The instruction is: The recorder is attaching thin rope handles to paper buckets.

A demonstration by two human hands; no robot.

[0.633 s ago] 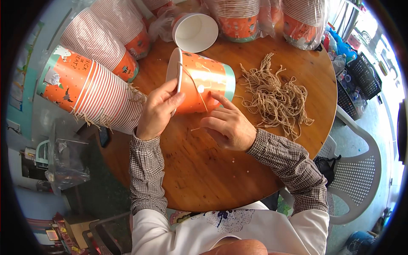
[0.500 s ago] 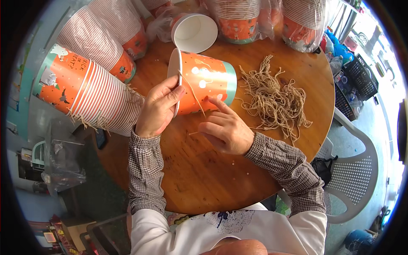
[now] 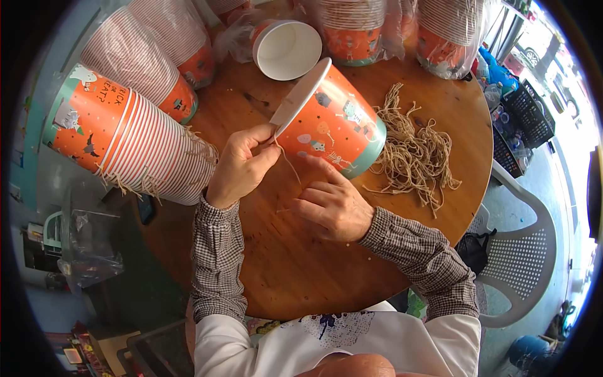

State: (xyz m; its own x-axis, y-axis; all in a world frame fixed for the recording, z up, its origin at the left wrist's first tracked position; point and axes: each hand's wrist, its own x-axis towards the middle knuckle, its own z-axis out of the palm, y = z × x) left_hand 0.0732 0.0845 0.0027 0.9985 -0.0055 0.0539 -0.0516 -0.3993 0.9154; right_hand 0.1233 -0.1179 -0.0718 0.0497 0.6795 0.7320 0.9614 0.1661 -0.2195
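Note:
An orange paper bucket (image 3: 333,119) with a teal base band and party pictures is held tilted over the table, its white rim toward the upper left. My left hand (image 3: 242,163) pinches that rim at its lower end, thumb outside. From the pinch hangs a short strand of twine (image 3: 289,166). My right hand (image 3: 336,204) is just below the bucket, index finger stretched to its side and the other fingers curled; whatever they hold is hidden. A loose heap of tan twine (image 3: 418,151) lies to the right, partly behind the bucket.
A long stack of nested buckets (image 3: 151,141) with twine tufts at the rims leans at the left. Plastic-wrapped stacks (image 3: 352,31) line the far edge, beside an upright white-lined bucket (image 3: 287,50). A grey chair (image 3: 518,264) stands at the right of the round wooden table (image 3: 276,264).
The bucket has turned and tilted, its base swinging right and nearer, showing different pictures. My left hand has shifted to the rim's lower end. The right hand moved slightly nearer me.

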